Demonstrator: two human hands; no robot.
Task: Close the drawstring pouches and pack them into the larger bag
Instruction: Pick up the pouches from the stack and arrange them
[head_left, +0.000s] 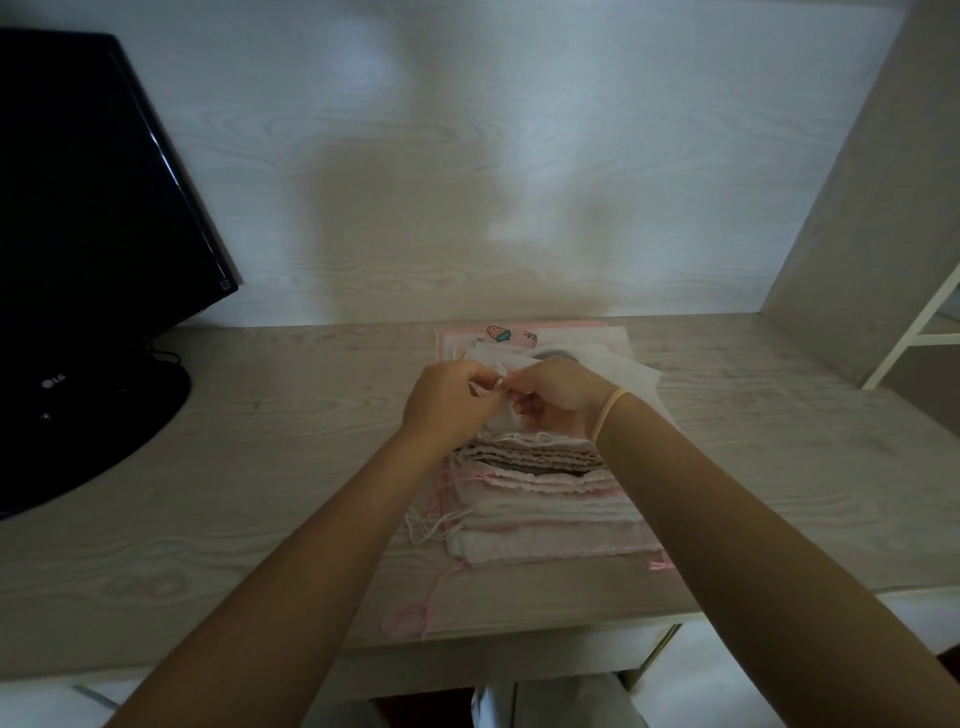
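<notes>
At desk centre, head view: left hand and right hand are pinching white cord of sheer pouch over the stack | step: likely cinching it shut | next: needs an even pull, then packing | strawberry bag is lying behind; contents unclear

Home desk with monitor

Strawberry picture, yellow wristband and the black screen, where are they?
strawberry picture (500, 333), head view, on the berry's middle.
yellow wristband (612, 411), head view, on the band's middle.
black screen (88, 182), head view, on the dark panel.
</notes>
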